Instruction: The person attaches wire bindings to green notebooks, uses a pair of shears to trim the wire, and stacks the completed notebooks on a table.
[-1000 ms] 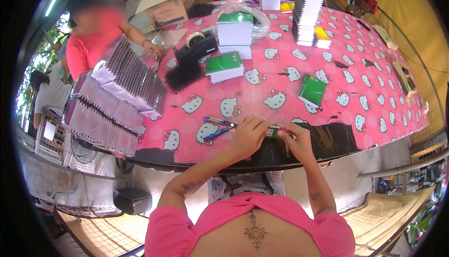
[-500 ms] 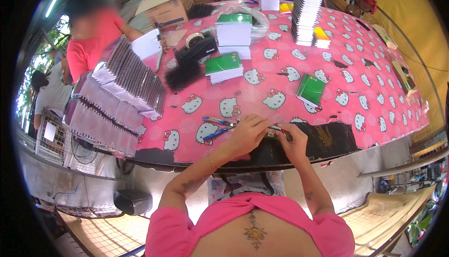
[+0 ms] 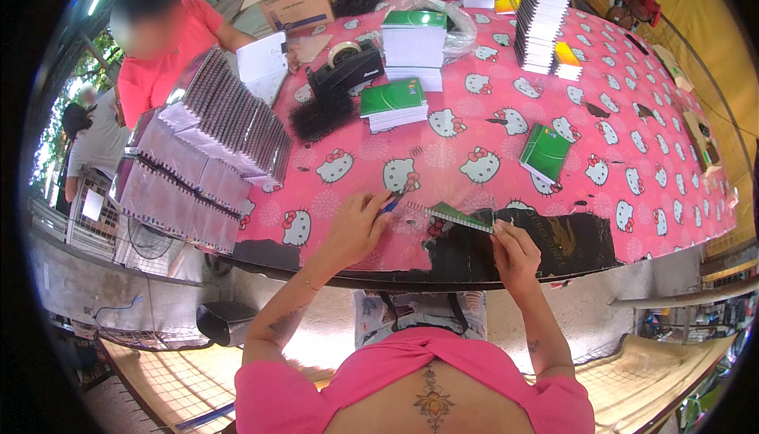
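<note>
Left hand [image 3: 357,224] gripping blue-handled tool [image 3: 389,205], right hand [image 3: 517,252] pinching end of green spiral notebook [image 3: 463,217] over pink patterned table [image 3: 360,195]. Another green notebook [image 3: 545,152] lies right; black tape dispenser [image 3: 348,70] farther back, spiral-bound stack [image 3: 229,118] left.

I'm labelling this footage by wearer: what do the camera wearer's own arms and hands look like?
Pink short sleeves cover the upper arms. Dark tattoos mark both bare forearms. The left hand and right hand are ungloved; a thin bracelet circles the left wrist.
</note>
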`<state>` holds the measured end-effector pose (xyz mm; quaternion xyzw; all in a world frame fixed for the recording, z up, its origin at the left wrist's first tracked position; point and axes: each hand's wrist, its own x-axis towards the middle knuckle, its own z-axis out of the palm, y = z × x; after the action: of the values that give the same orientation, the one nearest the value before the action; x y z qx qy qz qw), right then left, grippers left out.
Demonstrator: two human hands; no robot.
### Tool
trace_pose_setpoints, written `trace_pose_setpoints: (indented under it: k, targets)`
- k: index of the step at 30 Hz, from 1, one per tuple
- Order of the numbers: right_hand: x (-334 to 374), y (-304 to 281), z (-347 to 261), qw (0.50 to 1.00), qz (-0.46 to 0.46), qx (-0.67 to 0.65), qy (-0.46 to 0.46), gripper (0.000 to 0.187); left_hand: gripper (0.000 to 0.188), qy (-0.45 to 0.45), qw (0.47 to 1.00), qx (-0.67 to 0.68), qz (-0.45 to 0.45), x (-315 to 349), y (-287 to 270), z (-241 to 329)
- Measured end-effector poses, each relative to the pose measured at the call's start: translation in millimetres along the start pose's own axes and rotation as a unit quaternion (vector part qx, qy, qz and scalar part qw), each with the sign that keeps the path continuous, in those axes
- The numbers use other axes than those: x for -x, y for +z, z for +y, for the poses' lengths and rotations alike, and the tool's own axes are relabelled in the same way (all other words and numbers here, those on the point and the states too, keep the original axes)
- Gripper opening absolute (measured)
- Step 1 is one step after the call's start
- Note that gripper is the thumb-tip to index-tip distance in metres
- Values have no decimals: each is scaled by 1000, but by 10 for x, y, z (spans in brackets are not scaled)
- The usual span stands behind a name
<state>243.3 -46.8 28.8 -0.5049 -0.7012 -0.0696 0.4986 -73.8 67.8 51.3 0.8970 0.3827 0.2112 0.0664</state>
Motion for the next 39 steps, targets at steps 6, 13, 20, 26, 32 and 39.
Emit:
trace_pose_setpoints:
  k: [6, 13, 20, 26, 32, 39]
  targets:
    - [-31, -85, -30, 1000, 25, 14, 0, 36, 34, -263, 830, 492, 26, -33, -30, 143]
    - [339, 47, -280, 984, -177, 6, 13, 34, 32, -408, 537, 712, -194, -26, -65, 331]
    - [363, 54, -300, 983, -179, -2, 35, 33, 39, -380, 589, 633, -327, -389, 79, 340]
    - [374, 66, -284, 985, -167, -3, 37, 31, 40, -375, 579, 629, -359, -566, 202, 225]
    - [342, 48, -302, 984, -173, -8, 46, 29, 39, -346, 618, 598, -374, -616, 337, 206]
    - [353, 40, -298, 983, -177, -2, 52, 29, 36, -358, 611, 614, -348, -630, 275, 289]
